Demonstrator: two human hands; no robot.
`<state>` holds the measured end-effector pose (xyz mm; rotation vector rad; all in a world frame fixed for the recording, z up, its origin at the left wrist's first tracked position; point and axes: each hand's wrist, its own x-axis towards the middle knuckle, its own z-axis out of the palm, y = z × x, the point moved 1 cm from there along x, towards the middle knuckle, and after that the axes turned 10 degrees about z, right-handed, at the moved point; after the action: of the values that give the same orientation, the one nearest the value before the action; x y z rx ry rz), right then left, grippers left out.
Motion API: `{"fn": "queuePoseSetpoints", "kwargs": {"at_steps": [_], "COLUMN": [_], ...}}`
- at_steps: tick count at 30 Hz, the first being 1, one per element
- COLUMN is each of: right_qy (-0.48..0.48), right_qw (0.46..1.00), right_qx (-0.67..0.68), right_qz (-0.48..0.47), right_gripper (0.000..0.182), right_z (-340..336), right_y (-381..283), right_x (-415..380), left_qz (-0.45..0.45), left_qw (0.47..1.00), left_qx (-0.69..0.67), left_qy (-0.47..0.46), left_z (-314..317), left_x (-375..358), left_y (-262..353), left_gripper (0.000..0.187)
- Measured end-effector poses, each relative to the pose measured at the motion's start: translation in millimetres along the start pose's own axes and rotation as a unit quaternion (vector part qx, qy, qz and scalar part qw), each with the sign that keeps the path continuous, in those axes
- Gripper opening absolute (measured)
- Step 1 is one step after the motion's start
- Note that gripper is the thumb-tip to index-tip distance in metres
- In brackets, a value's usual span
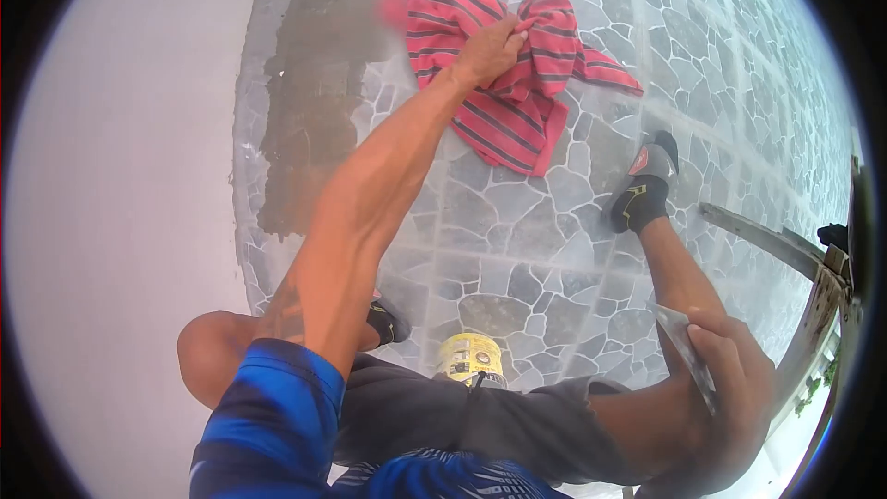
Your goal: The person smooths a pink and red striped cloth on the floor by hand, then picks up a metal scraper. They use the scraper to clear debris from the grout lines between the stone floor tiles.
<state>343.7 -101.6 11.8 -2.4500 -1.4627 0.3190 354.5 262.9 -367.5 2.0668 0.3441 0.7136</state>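
My left hand (492, 51) reaches forward, its fingers closed on a bunched part of a red cloth (506, 132) with dark stripes. The cloth looks like an old shirt and lies crumpled on the stone-patterned floor, its upper left edge blurred. At the lower right, my right hand (739, 374) is by my right knee, wrapped round a flat metal scraper (686, 351). The scraper's blade points up and to the left; its grip is hidden by the fingers. Left of the cloth, a dark grey-brown strip (314, 102) of wet-looking mortar covers the floor.
A pale wall (129, 203) runs along the left side beside the mortar strip. A yellow bucket (471, 356) stands between my legs. My shoe (644, 180) rests on the floor at right, near a weathered wooden frame (785, 245).
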Motion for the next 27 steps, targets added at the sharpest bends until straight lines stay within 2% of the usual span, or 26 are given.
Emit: {"fn": "queuePoseSetpoints", "kwargs": {"at_steps": [1,2,3,4,5,6,7,8,10,13,16,17,20,23,26,27], "right_qy": [0.003,0.009,0.014,0.016,0.019,0.018,-0.016,-0.042,-0.065,-0.054,-0.028,-0.018,-0.012,0.018,0.035,0.029], "right_qw": [1.000,1.000,1.000,1.000,0.999,0.999,0.999,0.999,0.998,0.997,0.998,0.998,0.998,0.997,0.996,0.998], "right_qx": [0.010,0.018,0.024,-0.002,-0.027,-0.049,-0.033,-0.019,0.017,0.051,0.042,0.058,0.054,0.056,0.080,0.061], "right_qz": [0.002,0.005,0.007,0.006,0.006,0.005,0.005,0.003,0.000,-0.007,-0.025,-0.033,-0.037,-0.047,-0.026,-0.018], "right_gripper": [0.041,0.041,0.040,0.039,0.037,0.035,0.033,0.031,0.027,0.025,0.026,0.026,0.027,0.031,0.036,0.037], "right_z": [0.6,1.7,1.9,1.4,1.3,-0.1,-3.5,-8.2,-11.0,-5.1,-4.4,0.9,-0.2,0.4,3.4,2.3], "right_y": [-3.8,-5.9,-6.5,-5.7,-4.0,-3.7,-3.1,-1.0,3.2,4.5,3.3,14.5,16.5,4.9,2.6,2.4], "right_x": [-2.3,-3.6,-4.9,-6.7,-8.8,-11.0,-10.4,-7.2,-4.9,-9.0,-11.3,-13.2,-13.8,-13.8,-19.7,-20.5], "left_qz": [0.020,-0.008,0.050,0.031,-0.033,-0.047,-0.028,-0.049,-0.034,-0.069,0.005,-0.072,-0.270,-0.421,-0.375,-0.378], "left_qw": [0.999,0.996,0.997,0.997,0.977,0.948,0.919,0.858,0.781,0.743,0.873,0.859,0.855,0.826,0.863,0.861], "left_qx": [0.020,0.031,0.012,-0.006,-0.041,-0.085,-0.057,-0.018,-0.013,0.040,0.150,0.158,0.322,0.258,0.313,0.323], "left_qy": [-0.017,-0.081,-0.063,-0.074,-0.207,-0.303,-0.388,-0.510,-0.623,-0.665,-0.465,-0.483,-0.304,-0.272,-0.134,-0.107], "left_z": [23.8,44.2,67.4,79.4,73.0,70.6,73.2,56.6,38.6,24.8,21.1,12.8,20.1,48.0,86.0,95.8], "left_x": [-37.2,-82.2,-132.1,-175.7,-204.1,-237.6,-279.0,-296.3,-326.0,-337.8,-359.4,-343.5,-355.7,-391.6,-409.4,-410.5], "left_y": [9.8,23.1,30.1,47.8,71.4,86.7,88.4,110.6,130.4,143.3,143.2,159.2,191.2,189.8,169.5,165.7], "left_gripper": [0.027,0.025,0.025,0.026,0.030,0.030,0.032,0.035,0.036,0.035,0.043,0.063,0.071,0.084,0.082,0.073]}}
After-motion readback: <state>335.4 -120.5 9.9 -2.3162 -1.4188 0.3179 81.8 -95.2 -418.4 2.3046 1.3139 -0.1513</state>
